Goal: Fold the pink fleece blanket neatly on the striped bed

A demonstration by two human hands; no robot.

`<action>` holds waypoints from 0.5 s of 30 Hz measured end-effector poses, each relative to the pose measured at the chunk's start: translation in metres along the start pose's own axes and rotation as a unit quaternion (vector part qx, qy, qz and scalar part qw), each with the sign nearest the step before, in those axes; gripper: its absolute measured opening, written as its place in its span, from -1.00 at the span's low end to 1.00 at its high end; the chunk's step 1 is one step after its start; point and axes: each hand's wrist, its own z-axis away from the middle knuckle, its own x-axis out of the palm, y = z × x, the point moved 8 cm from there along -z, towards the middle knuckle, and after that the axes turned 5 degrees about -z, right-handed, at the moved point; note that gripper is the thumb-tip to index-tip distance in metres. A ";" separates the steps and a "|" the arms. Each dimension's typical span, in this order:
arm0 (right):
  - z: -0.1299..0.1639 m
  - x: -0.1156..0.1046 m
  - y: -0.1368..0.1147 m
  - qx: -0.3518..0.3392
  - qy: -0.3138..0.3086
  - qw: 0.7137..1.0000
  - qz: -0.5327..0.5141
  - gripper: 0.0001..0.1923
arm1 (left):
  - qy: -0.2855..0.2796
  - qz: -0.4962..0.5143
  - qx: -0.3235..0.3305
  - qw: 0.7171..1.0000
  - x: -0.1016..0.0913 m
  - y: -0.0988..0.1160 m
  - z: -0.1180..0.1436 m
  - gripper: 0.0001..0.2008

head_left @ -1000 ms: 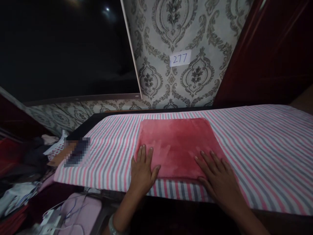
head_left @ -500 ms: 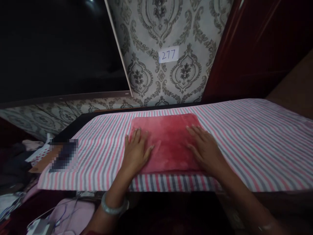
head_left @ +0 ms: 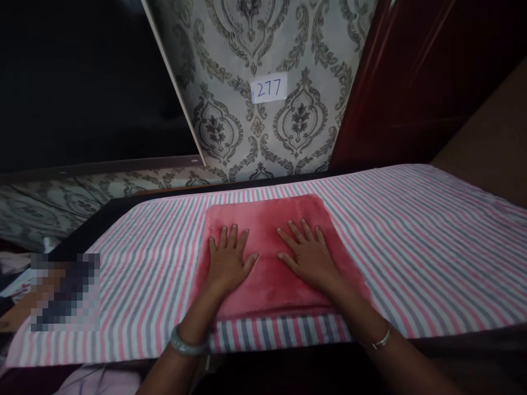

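Observation:
A folded red plush towel lies flat on a pink, grey and white striped sheet. My left hand rests palm down on the towel's left half, fingers spread. Pressed flat on the towel's middle and right part is my right hand, its fingers also apart. Neither hand holds anything. A pale green bangle circles my left wrist and a thin bracelet my right wrist.
A patterned grey wallpaper wall with a paper label "277" stands behind the bed. A dark screen fills the upper left, a dark red panel the upper right. A blurred patch sits at the sheet's left edge.
Both hands slid from the towel's outer edges inward onto its top surface. The view shifted, so the towel sits closer and more to the left.

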 end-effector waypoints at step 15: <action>0.000 -0.008 -0.003 -0.008 0.001 1.000 -0.013 -0.34 | 0.010 -0.006 -0.002 1.000 -0.004 0.000 -0.002 -0.35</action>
